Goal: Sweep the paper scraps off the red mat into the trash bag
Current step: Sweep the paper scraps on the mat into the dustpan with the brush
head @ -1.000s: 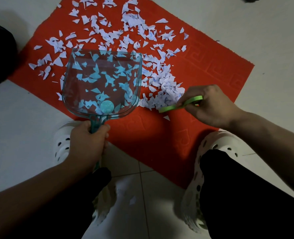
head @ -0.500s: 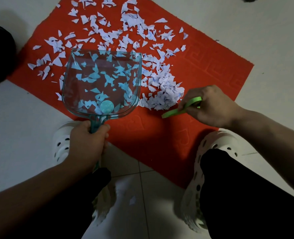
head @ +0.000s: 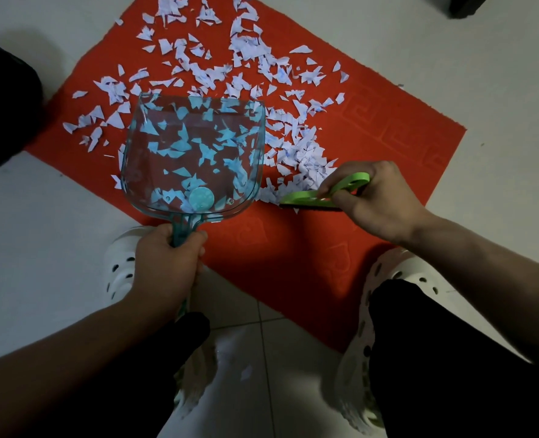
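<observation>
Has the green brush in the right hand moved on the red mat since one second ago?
Yes, slightly. The green brush in the right hand has drawn a little toward the person and now lies flatter on the red mat, beside the dustpan.

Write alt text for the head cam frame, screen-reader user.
Seen from above, a person's left hand holds a clear teal dustpan over a red mat littered with white paper scraps, while the right hand presses a small green brush against a pile of scraps beside the pan. White clogs and dark trouser legs fill the bottom.
</observation>
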`<state>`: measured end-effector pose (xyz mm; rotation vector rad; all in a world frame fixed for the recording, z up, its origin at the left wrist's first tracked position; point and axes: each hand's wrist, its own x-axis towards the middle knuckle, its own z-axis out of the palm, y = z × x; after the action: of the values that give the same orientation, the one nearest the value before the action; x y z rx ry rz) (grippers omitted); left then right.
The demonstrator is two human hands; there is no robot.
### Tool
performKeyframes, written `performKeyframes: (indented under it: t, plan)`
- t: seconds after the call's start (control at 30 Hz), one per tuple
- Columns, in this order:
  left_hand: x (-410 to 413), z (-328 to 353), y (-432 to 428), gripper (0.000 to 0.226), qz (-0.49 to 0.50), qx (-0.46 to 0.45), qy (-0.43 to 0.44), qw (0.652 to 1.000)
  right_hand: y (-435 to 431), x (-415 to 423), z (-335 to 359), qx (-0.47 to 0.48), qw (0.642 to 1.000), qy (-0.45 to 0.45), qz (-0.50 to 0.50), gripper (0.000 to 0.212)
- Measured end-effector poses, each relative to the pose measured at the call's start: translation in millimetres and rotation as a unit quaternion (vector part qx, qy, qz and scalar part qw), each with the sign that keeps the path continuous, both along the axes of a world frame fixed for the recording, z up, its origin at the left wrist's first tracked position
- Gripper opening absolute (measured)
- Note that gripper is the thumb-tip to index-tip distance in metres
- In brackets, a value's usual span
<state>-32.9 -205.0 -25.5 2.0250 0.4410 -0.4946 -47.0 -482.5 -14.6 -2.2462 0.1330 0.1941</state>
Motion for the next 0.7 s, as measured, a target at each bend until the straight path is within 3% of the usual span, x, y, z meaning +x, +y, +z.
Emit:
performKeyframes:
  t: [0.23, 0.37, 0.7]
  plan:
    - [2, 1, 1, 0.023, 0.03, -0.026, -0.003, 0.999, 5, 5, 9, 0.018, 0.998, 0.006, -0.061, 0.025]
    - [5, 3, 6, 0.022, 0.05, -0.037, 0.0, 0.998, 11, 8, 12, 0.016, 0.998, 0.019, -0.049, 0.03]
    - [13, 28, 25, 0.019, 0.055, -0.044, 0.021, 0.997, 40, 33, 55, 0.007, 0.999, 0.051, -0.007, 0.02]
